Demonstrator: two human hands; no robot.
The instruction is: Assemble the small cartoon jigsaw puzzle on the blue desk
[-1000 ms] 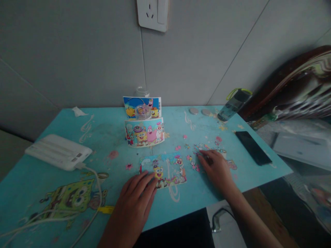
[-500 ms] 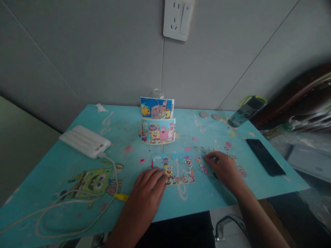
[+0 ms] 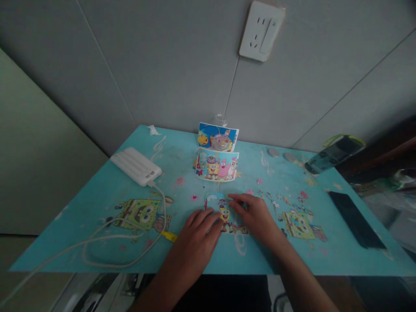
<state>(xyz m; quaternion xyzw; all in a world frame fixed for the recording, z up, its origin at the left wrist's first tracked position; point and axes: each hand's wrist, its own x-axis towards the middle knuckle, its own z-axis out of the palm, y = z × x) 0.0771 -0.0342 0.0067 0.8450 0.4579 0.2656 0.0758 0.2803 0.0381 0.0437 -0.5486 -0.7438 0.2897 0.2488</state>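
A partly assembled jigsaw puzzle (image 3: pixel 212 197) with cartoon figures lies on the table in front of me; the table pattern shows through its middle. My left hand (image 3: pixel 203 232) rests flat over its lower left part, fingers stretched out. At the upper edge, my right hand (image 3: pixel 248 212) pinches a small puzzle piece, mostly hidden by the fingertips. This hand covers the puzzle's right side. Several loose puzzle pieces (image 3: pixel 275 203) lie scattered to the right. Behind the puzzle stands a picture card (image 3: pixel 217 165) with matching cartoon figures.
A white power bank (image 3: pixel 135 166) with a cable (image 3: pixel 164 203) lies on the left of the blue table (image 3: pixel 185 149). At right are a black phone (image 3: pixel 355 221), a tilted bottle (image 3: pixel 334 154) and two round discs (image 3: pixel 273 152). A clear round container (image 3: pixel 220 142) stands by the card.
My right hand has moved left from the loose pieces to the puzzle's upper edge, pinching a piece. My left hand stays on the puzzle. The camera view has shifted and tilted.
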